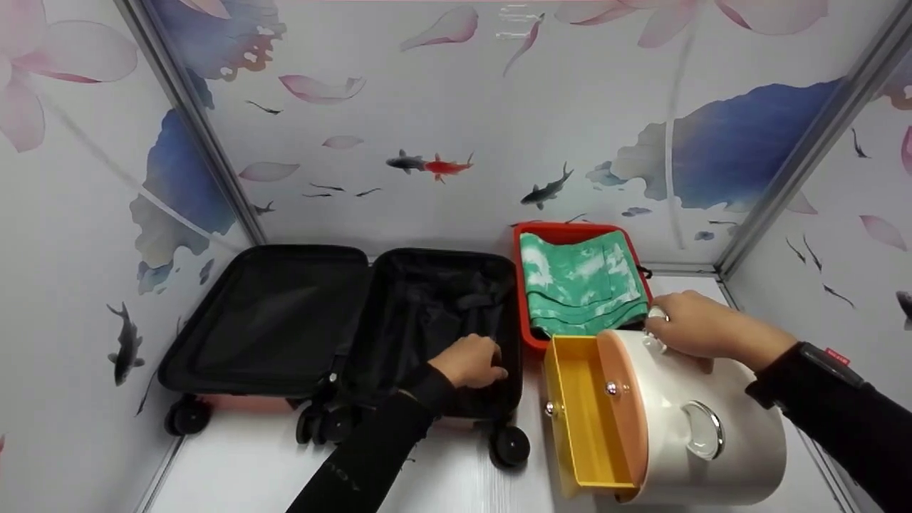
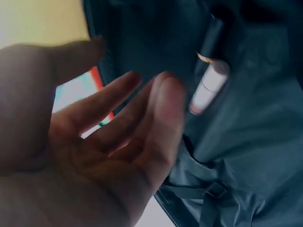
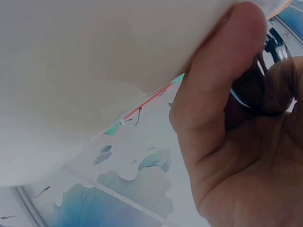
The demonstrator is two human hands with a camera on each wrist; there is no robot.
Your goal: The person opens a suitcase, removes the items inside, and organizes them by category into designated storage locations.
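Observation:
My left hand point(image 1: 474, 362) hangs over the right half of an open black-lined suitcase point(image 1: 420, 331), its fingers loosely bent and holding nothing. Beyond those fingers in the left wrist view, a white lipstick-like tube point(image 2: 208, 87) and a black tube point(image 2: 210, 45) with a gold band lie end to end on the dark lining. My right hand point(image 1: 695, 324) grips a silver handle point(image 3: 272, 90) at the far side of a rounded white storage box point(image 1: 748, 406). The box's yellow drawer point(image 1: 597, 427) is pulled out toward the suitcase.
Behind the box stands a red tray point(image 1: 524, 299) holding folded green-and-white cloth point(image 1: 581, 278). The suitcase's other half point(image 1: 278, 320) lies open at the left, wheels point(image 1: 511, 447) toward me. A second silver handle point(image 1: 705, 429) is on the box's near side. Patterned walls point(image 1: 463, 107) enclose the white surface.

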